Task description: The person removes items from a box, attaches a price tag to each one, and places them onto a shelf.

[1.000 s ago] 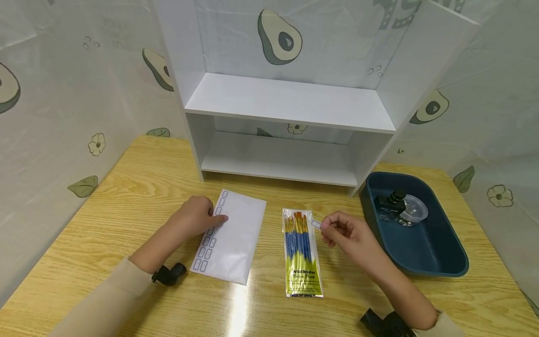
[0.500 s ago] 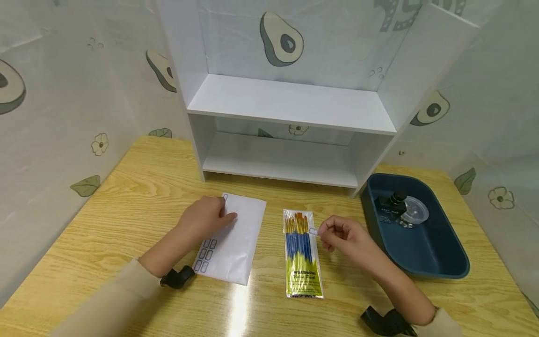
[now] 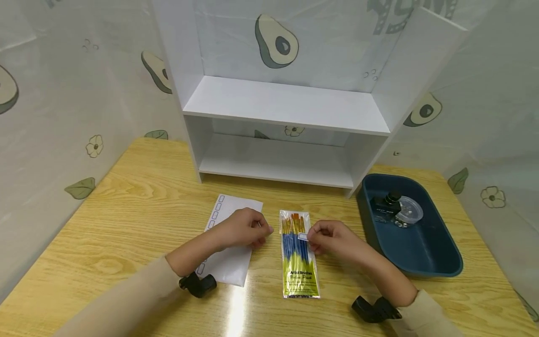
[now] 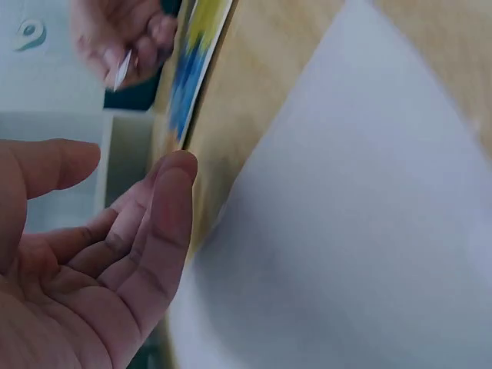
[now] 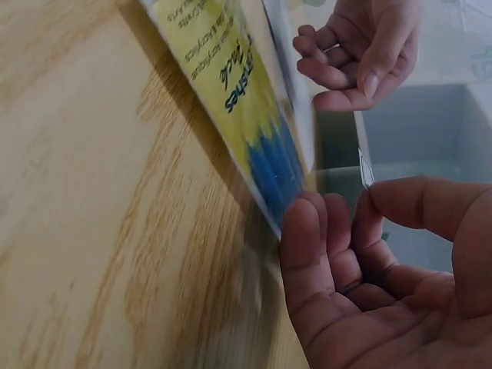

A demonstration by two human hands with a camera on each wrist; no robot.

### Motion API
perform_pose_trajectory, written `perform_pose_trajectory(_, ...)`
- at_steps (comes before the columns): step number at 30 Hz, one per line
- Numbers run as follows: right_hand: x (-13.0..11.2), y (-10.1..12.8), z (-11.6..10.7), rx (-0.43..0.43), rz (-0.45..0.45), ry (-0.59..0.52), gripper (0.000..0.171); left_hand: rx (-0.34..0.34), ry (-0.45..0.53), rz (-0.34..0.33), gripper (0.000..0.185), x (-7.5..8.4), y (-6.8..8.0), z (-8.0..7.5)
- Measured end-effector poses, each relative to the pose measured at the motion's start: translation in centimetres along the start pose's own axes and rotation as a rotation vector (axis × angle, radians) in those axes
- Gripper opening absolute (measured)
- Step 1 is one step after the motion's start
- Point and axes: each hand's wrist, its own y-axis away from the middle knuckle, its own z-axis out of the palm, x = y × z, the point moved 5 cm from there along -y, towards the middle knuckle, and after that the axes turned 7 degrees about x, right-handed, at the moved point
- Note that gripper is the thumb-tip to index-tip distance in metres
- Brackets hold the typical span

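Observation:
A small white label sticker [image 3: 302,237] is pinched between my right hand's [image 3: 312,235] thumb and forefinger, just above the blue handles of a clear pack of paint brushes [image 3: 299,269]. The right wrist view shows the sticker [image 5: 366,167] edge-on above the pack [image 5: 246,100]. My left hand [image 3: 263,230] hovers with loosely curled fingers over the right edge of a white sticker sheet [image 3: 229,264], close to the pack's left side, holding nothing. In the left wrist view its relaxed fingers [image 4: 165,223] hang above the sheet [image 4: 361,231].
A white two-tier shelf unit [image 3: 278,103] stands at the back of the wooden table [image 3: 126,201]. At the right sits a dark blue tub [image 3: 421,255] holding a black bottle [image 3: 385,206] and a clear round lid [image 3: 409,213].
My left hand slid right, from the sheet's left column of labels to its right edge. My right hand carried the sticker leftward, from beside the pack to over it.

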Motion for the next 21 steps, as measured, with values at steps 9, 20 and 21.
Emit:
perform_pose_trajectory(9,0.7,-0.9,0.3,-0.039,0.039,-0.016,0.024,-0.025,0.200,-0.146,0.021,-0.3,-1.1,2.9)
perform_pose_trajectory(20,0.8,-1.5,0.8,-0.004,0.013,0.023,0.019,0.020,0.303,-0.217,0.018,-0.5,-2.2,3.6)
perform_pose_trajectory(21,0.8,-1.5,0.9,-0.003,0.008,0.030,0.019,0.025,0.313,-0.222,0.017,-0.5,-2.3,3.6)
